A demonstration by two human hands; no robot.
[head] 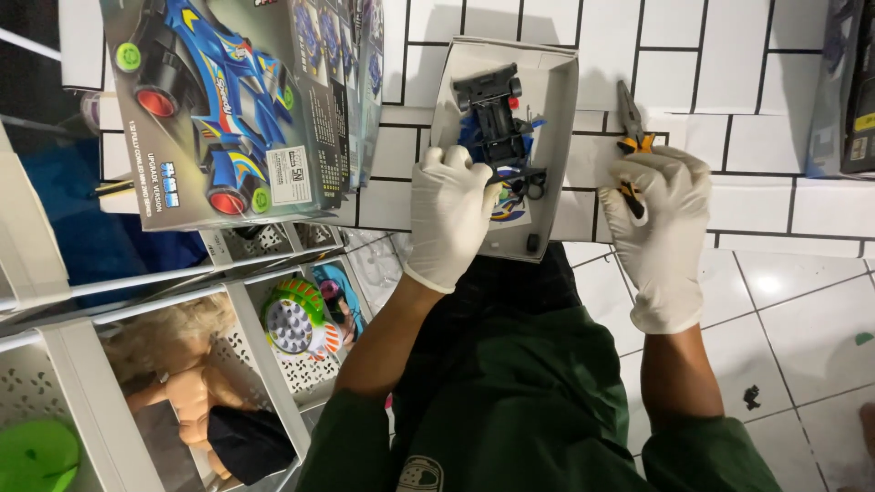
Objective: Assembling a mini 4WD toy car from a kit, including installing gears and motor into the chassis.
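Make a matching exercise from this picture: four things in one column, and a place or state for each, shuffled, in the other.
Things
1. pliers
2. toy car chassis
3. doll
4. toy car box

Places
A. lying in the open white tray
B. in a white basket at lower left
C. gripped by the right hand
D. propped at upper left, blue racer pictured

Pairs: 1-C, 2-A, 3-B, 4-D

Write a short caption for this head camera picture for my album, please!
Gloved left hand reaches into a toy car kit tray; gloved right hand holds small pliers.
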